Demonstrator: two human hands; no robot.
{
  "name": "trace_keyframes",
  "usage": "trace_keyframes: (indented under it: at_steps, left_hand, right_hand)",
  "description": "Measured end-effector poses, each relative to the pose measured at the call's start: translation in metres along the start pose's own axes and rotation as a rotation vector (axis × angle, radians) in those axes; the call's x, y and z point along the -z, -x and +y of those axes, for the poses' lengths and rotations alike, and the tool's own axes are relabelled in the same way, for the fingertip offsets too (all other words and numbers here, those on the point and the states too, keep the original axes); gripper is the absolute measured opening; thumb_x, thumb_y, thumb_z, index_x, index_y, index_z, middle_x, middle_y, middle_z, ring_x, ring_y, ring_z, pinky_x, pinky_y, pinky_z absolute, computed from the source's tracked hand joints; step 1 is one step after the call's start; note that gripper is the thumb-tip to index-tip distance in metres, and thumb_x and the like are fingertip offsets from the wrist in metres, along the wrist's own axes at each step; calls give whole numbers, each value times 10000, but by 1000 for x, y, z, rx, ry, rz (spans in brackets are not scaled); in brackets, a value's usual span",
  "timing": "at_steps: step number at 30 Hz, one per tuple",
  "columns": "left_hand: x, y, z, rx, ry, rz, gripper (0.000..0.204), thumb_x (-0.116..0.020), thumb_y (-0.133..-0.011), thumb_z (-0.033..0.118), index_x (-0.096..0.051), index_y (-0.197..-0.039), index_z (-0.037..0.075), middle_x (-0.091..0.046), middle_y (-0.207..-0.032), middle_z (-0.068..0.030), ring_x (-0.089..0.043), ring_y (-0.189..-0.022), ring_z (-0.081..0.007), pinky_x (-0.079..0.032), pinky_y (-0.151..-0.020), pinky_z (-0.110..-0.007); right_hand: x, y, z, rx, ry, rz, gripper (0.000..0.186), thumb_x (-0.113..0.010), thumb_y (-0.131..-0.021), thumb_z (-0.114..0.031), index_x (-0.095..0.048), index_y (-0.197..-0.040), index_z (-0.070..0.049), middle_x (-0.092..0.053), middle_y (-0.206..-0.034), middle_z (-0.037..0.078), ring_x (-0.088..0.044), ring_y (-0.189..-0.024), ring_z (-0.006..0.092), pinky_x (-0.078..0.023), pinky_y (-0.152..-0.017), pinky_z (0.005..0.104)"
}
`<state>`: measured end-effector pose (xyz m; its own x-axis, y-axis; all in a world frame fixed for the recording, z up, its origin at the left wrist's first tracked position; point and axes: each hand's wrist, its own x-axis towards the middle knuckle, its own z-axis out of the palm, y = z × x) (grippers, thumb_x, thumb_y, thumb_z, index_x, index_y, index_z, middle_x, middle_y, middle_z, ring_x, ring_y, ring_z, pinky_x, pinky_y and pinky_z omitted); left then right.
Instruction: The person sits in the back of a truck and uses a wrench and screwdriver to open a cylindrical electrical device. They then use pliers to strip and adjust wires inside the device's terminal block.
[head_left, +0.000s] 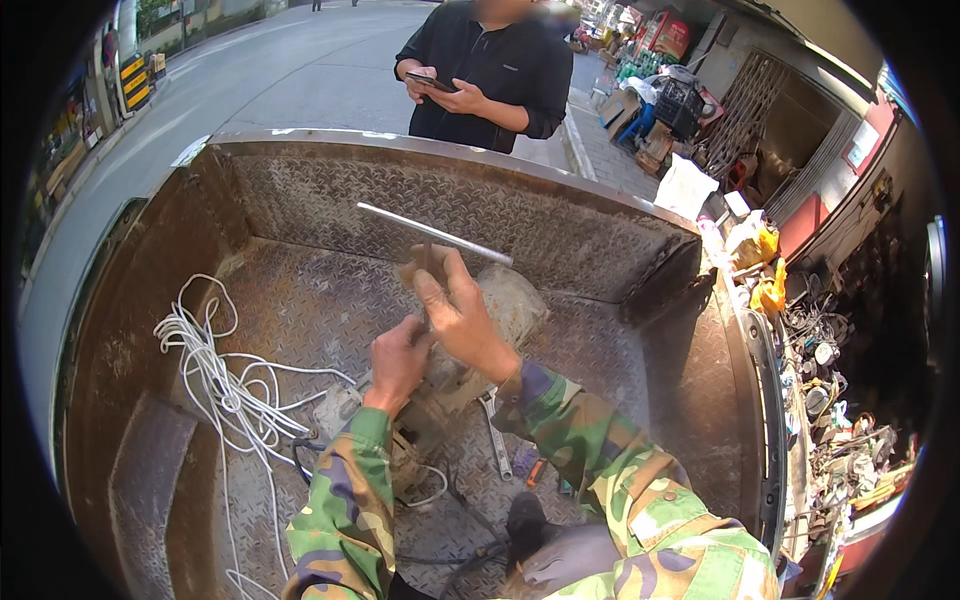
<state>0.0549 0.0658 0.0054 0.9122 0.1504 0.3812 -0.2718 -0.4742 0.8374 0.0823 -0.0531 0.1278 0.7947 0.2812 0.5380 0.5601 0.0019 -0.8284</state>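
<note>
A T-handle wrench with a silver crossbar (436, 233) stands tilted over a dusty, grey-brown machine with a rounded housing (515, 305), which looks like an electric motor or pump. My right hand (462, 318) is closed around the wrench's shaft just under the crossbar. Lower down, my left hand (398, 362) is closed, pinching the shaft near the machine. My hands and sleeves cover the wrench's lower end and much of the machine. An adjustable wrench (496, 437) lies on the metal floor beside the machine, near my right forearm.
Rusty truck-bed walls (400, 185) surround the work. Loosely coiled white cable (230, 390) lies at the left, dark cables (470, 515) near my leg. An orange-handled tool (536, 472) rests on the floor. Beyond the far wall stands a person (485, 75) holding a phone. Scrap (825, 390) is piled at right.
</note>
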Motion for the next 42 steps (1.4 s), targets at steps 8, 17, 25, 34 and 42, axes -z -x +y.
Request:
trace_keyframes:
  at_steps: [8,17,25,34,42]
  left_hand:
    - [15,-13,7,-195,-48,-67,174,-724,-983,181,-737,-1093,46,-763,-984,-244,-712,-965,-510,-579,-790,-543]
    - [16,-22,-3,-71,-76,-151,183,-772,-953,144,-753,-1108,49,-779,-913,-194,-759,-917,-439,-596,-769,-472]
    - [8,-31,-15,-136,28,-250,134,-764,-937,134,-759,-1034,41,-764,-881,-211,-746,-886,-449,-597,-768,-473]
    - [-4,-39,17,-162,-269,-253,160,-750,-945,142,-745,-1026,4,-756,-925,-248,-723,-914,-493,-581,-758,-536]
    - [18,-35,0,-159,-107,-270,240,-782,-952,180,-716,-1129,32,-766,-967,-244,-739,-956,-462,-587,-788,-493]
  right_hand:
    - [6,-7,23,174,540,-109,206,-704,-1026,-144,-582,-1129,-13,-705,-870,219,-709,-843,466,-539,-712,555]
    - [19,-13,37,18,424,-233,266,-685,-1023,-177,-554,-1149,16,-715,-807,277,-719,-810,520,-549,-718,603]
    - [21,-6,44,19,448,-188,269,-687,-1031,-222,-564,-1130,-4,-728,-830,277,-718,-804,518,-553,-717,608]
    - [43,-2,40,-41,435,-170,263,-685,-1026,-207,-577,-1154,-4,-733,-830,268,-727,-834,512,-561,-743,594]
    - [29,-6,41,-58,379,-122,247,-664,-1025,-190,-577,-1149,4,-736,-848,285,-731,-859,517,-564,-760,593]
